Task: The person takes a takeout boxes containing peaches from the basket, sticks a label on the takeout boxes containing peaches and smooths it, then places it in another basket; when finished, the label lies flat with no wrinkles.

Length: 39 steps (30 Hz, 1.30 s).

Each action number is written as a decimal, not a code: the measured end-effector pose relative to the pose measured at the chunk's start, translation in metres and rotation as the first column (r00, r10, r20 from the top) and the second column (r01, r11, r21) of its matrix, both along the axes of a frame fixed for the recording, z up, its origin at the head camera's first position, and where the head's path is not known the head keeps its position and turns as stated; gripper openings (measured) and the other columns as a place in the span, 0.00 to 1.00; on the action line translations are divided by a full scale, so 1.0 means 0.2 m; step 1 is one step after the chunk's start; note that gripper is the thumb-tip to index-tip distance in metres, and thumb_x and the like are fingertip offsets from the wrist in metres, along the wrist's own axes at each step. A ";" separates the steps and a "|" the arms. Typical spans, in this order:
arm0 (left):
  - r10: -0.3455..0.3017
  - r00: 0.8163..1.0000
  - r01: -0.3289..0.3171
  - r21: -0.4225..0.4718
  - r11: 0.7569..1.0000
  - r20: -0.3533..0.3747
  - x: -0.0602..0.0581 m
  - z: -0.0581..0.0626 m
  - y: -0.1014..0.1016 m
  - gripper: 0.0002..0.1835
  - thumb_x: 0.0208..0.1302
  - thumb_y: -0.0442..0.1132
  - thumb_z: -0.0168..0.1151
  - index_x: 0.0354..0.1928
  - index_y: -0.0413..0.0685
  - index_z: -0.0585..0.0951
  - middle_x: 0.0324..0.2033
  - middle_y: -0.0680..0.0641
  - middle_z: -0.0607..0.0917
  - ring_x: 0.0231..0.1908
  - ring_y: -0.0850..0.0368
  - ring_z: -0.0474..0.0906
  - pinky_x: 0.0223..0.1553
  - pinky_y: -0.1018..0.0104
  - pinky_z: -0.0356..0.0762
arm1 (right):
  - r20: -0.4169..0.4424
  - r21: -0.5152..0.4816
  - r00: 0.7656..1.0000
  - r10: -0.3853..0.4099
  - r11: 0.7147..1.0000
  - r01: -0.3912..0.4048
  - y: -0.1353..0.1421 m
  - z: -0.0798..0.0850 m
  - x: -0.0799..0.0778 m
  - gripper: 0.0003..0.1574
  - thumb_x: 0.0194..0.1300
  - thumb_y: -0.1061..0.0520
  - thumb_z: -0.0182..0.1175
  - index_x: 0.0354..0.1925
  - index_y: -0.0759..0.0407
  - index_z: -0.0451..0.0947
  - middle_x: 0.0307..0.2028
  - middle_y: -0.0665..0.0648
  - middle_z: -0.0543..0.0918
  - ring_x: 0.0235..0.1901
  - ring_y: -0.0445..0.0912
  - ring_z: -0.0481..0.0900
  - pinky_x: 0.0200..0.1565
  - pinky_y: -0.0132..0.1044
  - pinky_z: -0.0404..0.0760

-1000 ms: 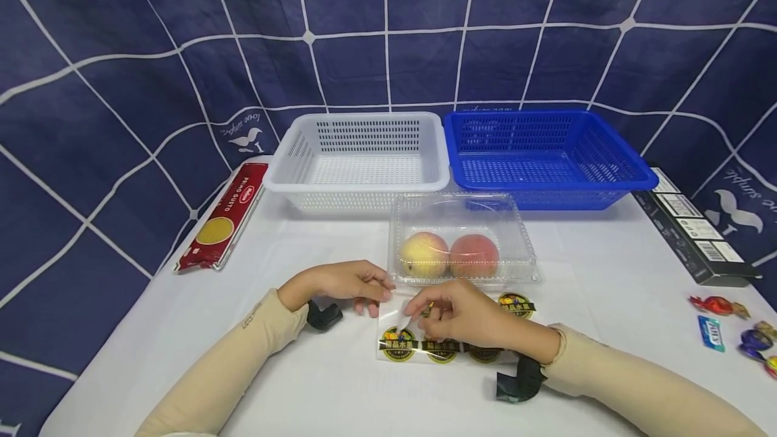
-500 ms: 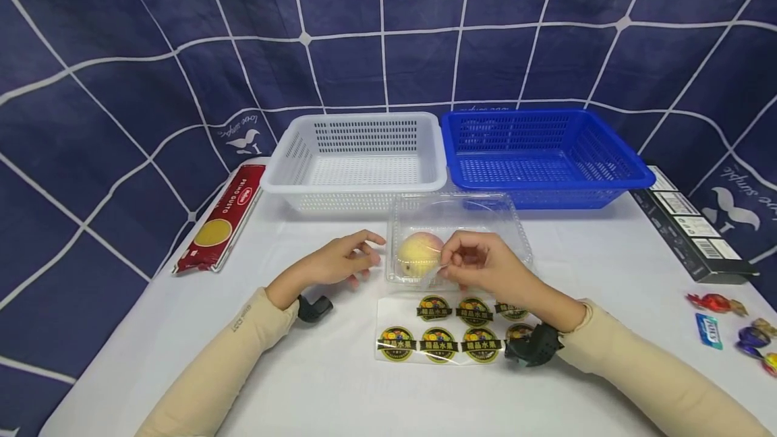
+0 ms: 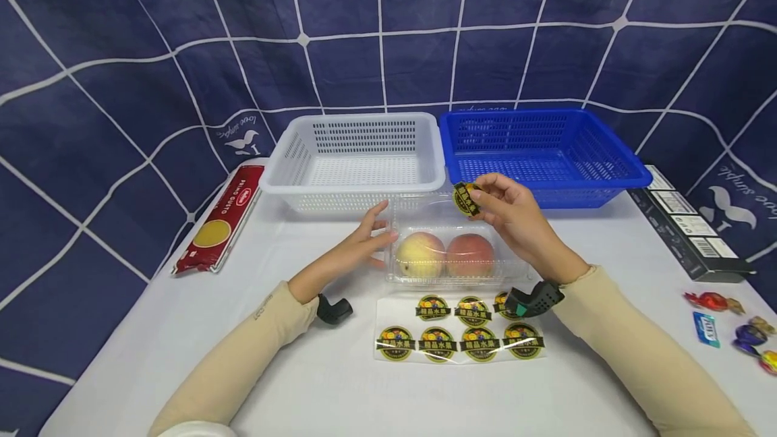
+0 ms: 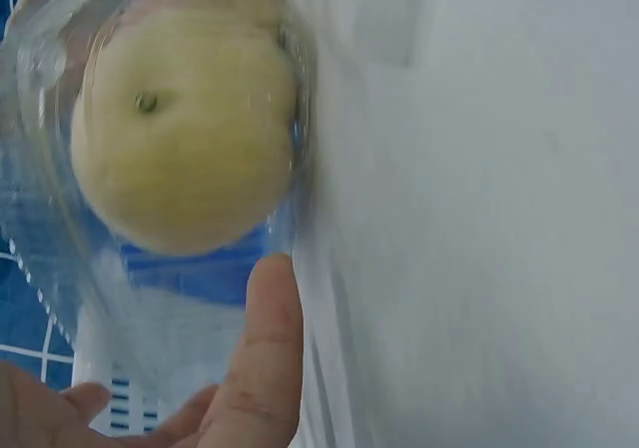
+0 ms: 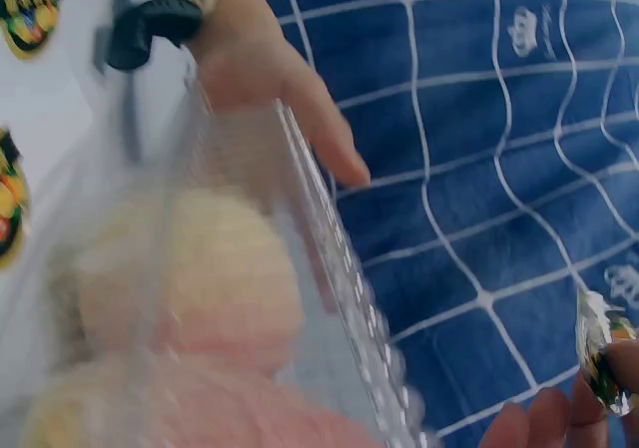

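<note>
Between its thumb and fingers my right hand [image 3: 516, 214] pinches a round black-and-gold fruit sticker [image 3: 465, 199], raised over the back of a clear plastic clamshell box [image 3: 458, 282]. Two round fruits lie inside the box, one yellowish [image 3: 420, 255] and one red [image 3: 470, 256]. My left hand [image 3: 363, 243] is at the box's left side, fingers spread and thumb tip right at its edge. In the left wrist view, a finger [image 4: 268, 338] points along the box beside the yellowish fruit. In front of the box lies a white sheet [image 3: 391, 310] bearing several matching stickers.
Behind the box stand a white basket [image 3: 358, 189] and a blue basket [image 3: 546, 185]. A red pasta packet [image 3: 221, 221] lies at the left, a black box [image 3: 695, 228] at the right. Wrapped candies [image 3: 713, 301] lie near the right edge.
My right hand has lifted from the sticker sheet, up and back over the box with the sticker, which now faces the head view. My left hand has moved from the sheet to the box's left side.
</note>
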<state>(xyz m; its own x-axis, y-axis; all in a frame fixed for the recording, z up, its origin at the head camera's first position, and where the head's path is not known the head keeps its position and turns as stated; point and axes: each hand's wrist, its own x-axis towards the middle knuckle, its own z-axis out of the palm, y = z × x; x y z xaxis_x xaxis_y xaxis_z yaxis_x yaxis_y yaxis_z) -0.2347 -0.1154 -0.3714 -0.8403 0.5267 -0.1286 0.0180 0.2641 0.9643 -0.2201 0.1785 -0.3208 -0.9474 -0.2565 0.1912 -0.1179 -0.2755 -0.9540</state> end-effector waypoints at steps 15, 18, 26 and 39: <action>-0.018 0.995 0.015 0.035 0.999 0.095 0.02 -0.04 0.08 0.57 0.64 0.46 0.63 0.75 0.82 0.28 0.77 0.42 0.31 0.74 0.30 0.39 0.54 0.33 0.73 | -0.109 0.577 0.994 -0.012 0.813 0.073 -0.05 -0.05 -0.11 0.16 0.67 0.62 0.65 0.50 0.70 0.78 0.33 0.56 0.85 0.21 0.38 0.70 0.20 0.30 0.65; -0.028 0.995 0.024 0.037 0.999 0.093 0.02 -0.04 0.08 0.57 0.64 0.46 0.62 0.75 0.81 0.27 0.77 0.44 0.28 0.74 0.30 0.36 0.54 0.32 0.72 | -0.132 0.596 0.991 -0.012 0.798 0.088 -0.06 -0.06 -0.11 0.16 0.65 0.63 0.66 0.48 0.71 0.78 0.35 0.59 0.86 0.24 0.37 0.76 0.24 0.28 0.72; -0.030 0.996 0.027 0.038 0.999 0.083 0.03 -0.05 0.08 0.57 0.63 0.48 0.61 0.75 0.81 0.26 0.76 0.51 0.23 0.74 0.29 0.34 0.47 0.39 0.80 | -0.256 0.704 0.965 -0.049 0.675 0.221 -0.07 -0.08 -0.11 0.14 0.62 0.59 0.70 0.44 0.65 0.82 0.35 0.59 0.86 0.29 0.44 0.80 0.30 0.32 0.77; -0.012 0.997 0.010 0.019 1.000 0.075 0.03 -0.06 0.09 0.57 0.62 0.51 0.61 0.74 0.82 0.26 0.77 0.43 0.27 0.74 0.28 0.34 0.55 0.24 0.64 | -0.400 0.772 0.916 -0.029 0.528 0.354 -0.08 -0.09 -0.09 0.13 0.58 0.56 0.74 0.41 0.57 0.84 0.34 0.55 0.81 0.26 0.46 0.71 0.31 0.40 0.69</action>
